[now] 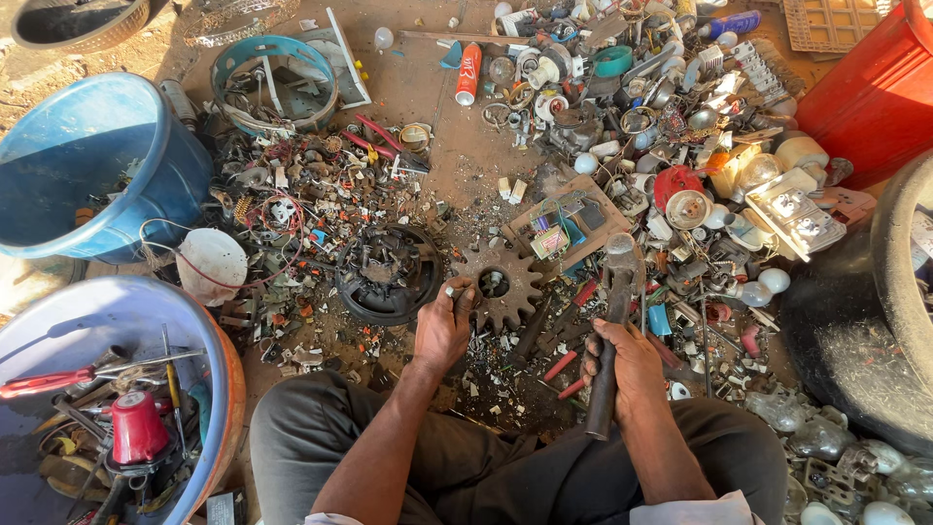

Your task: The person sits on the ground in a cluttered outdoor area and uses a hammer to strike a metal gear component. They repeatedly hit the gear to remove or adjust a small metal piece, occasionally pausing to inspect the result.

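Ground littered with scrap; rusty toothed gear (505, 285) flat at centre. Right hand (630, 366) clenched round hammer (612, 331) handle, head just right of the gear. Left hand (444, 324) pinches small metal piece at gear's left edge

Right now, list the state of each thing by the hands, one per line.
Left hand: closed on a small part at the gear.
Right hand: gripping the hammer handle.
Hammer: held, head up.
Rusty gear: flat on the ground.
Blue tub: upright, open.
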